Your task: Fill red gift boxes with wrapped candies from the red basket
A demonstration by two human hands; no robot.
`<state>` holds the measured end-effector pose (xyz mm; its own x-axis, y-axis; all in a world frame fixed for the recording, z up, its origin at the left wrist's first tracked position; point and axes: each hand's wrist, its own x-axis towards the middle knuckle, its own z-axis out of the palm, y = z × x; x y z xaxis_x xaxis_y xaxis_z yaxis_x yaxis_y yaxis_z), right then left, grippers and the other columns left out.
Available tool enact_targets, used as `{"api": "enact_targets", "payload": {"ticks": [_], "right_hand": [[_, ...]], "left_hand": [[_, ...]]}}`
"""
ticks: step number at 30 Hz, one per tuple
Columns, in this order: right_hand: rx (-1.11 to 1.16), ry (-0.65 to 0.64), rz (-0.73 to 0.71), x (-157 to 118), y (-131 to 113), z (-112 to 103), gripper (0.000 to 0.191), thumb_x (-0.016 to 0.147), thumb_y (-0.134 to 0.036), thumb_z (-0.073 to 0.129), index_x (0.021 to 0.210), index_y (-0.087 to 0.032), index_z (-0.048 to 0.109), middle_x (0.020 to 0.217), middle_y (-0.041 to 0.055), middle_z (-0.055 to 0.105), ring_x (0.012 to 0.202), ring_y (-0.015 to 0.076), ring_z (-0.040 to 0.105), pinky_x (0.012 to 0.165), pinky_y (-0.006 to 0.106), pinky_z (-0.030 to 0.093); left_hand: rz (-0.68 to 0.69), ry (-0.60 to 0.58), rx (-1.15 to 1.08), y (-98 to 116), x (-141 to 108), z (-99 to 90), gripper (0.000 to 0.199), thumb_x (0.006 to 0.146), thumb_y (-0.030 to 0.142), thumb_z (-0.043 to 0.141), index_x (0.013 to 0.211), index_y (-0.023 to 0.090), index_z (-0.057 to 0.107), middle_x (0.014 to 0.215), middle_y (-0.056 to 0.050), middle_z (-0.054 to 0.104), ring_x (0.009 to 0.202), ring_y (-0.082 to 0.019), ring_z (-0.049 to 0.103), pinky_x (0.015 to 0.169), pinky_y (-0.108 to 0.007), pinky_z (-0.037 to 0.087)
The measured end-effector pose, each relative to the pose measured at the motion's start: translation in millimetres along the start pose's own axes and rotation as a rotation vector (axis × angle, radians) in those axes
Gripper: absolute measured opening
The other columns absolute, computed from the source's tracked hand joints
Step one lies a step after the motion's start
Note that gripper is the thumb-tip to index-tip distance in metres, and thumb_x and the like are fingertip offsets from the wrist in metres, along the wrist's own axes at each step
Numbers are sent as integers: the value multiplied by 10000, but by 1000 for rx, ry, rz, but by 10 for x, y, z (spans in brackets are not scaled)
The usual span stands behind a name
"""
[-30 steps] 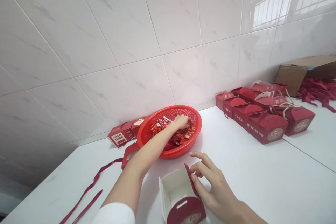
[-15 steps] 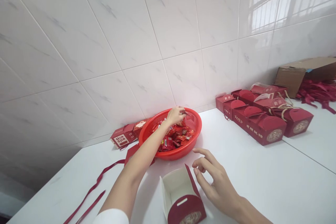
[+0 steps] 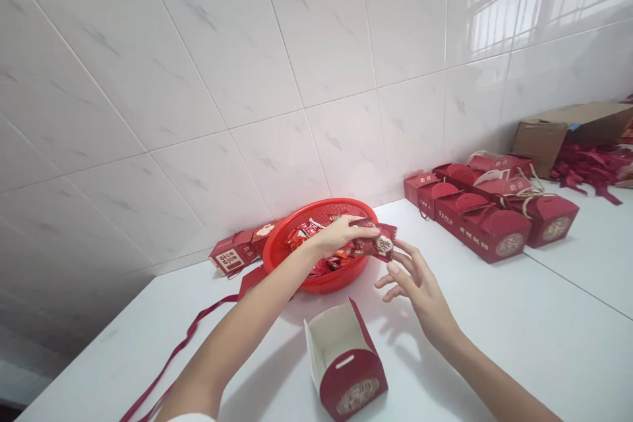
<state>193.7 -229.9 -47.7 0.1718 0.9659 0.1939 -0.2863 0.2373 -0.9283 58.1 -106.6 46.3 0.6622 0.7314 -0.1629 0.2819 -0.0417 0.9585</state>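
My left hand (image 3: pixel 341 234) grips a dark red candy packet (image 3: pixel 384 245) with a pale print, over the right rim of a red plastic basket (image 3: pixel 321 285). Other wrappers appear bunched under its fingers; how many is hard to make out. Red wrapped candies (image 3: pixel 309 232) lie inside the basket. My right hand (image 3: pixel 413 283) is at the packet's right edge, fingers apart; whether a fingertip touches it I cannot tell. Below both hands stands an open dark red gift box (image 3: pixel 353 379) with a pale inside and a slotted round flap.
Several closed red boxes (image 3: pixel 482 224) with cord handles stand at the right. Behind them a cardboard carton (image 3: pixel 544 138) holds dark red ribbons (image 3: pixel 591 168). Another red box (image 3: pixel 236 254) lies left of the basket, near the tiled wall. A loose ribbon (image 3: pixel 185 336) trails across the table's left side.
My left hand has come out of the basket toward the right, bringing the packet with it. My right hand has moved up and away from the open box to meet it.
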Motion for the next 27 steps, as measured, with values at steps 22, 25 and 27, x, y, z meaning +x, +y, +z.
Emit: {"api": "enact_targets", "payload": {"ticks": [22,25,27], "right_hand": [[122,33,196,42,-84,-36,465,661,-556,837,612,-190,554,382,-27,487,398,110,432,435,257,355],[71,31,198,27,-64,-29,509,681,-574,816,514,-206,506,344,-26,443,394,101,382,453,269,350],[58,35,194,23,-49,-30,551,679,-585,814,476,-212,463,341,-25,431,401,96,374,464,267,353]], "left_hand": [[112,128,287,-56,109,-489,393,786,183,581,1149,136,724,1074,-107,747,881,-169,657,690,-242,470],[-22,28,583,-206,207,-650,403,811,197,586,1192,137,705,1069,-102,755,989,-204,670,767,-263,503],[-103,-65,685,-310,258,-647,360,770,214,661,1113,148,749,937,-68,771,889,-207,687,736,-262,514]]}}
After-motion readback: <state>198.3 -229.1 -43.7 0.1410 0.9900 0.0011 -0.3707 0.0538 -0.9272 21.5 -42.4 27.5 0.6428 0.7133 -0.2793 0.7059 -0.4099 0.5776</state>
